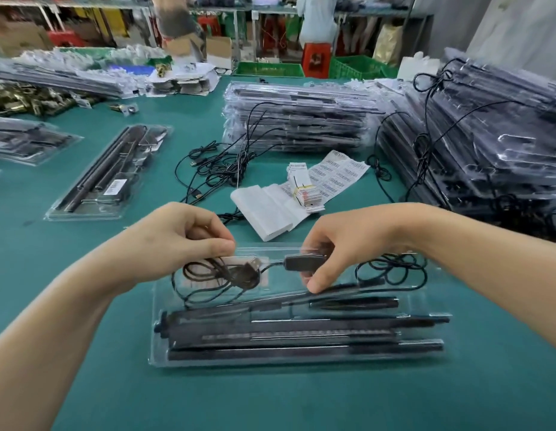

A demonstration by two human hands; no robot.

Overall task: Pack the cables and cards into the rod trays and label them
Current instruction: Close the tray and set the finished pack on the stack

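**Two hands hold a black cable over a clear tray**

A clear plastic tray (164,353) lies on the green table (83,275), right in front of the person. Long black rods (301,334) lie inside it. The left hand (180,231) pinches the looped end of a black cable (220,273) above the tray. The right hand (339,247) pinches the small black box (301,262) on the same cable. More loose cables (214,166) lie farther back, near white cards (308,191) and a sheet of barcode labels (342,172). Tall stacks of packed trays (301,119) sit behind.
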